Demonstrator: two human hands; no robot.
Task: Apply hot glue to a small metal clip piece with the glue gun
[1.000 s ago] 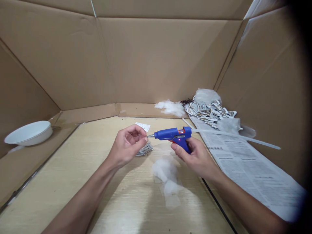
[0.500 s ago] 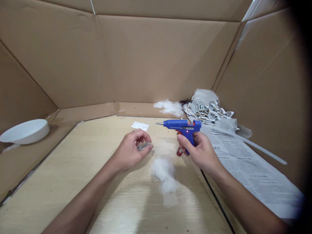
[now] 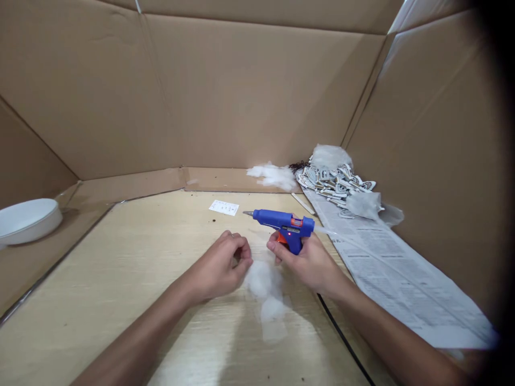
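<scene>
Head view: right hand (image 3: 308,262) gripping lit hot-glue gun (image 3: 281,222); left hand (image 3: 219,268) curled, contents hidden, beside cotton wad (image 3: 261,281); hot nozzle risks burning fingers.

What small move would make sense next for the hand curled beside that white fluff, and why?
Probably press the left hand down into the white cotton-like fluff. Its fingers are curled shut, whatever they hold is hidden, and they sit right at the fluff's edge, while the right hand holds the blue glue gun nozzle pointing away.
</scene>
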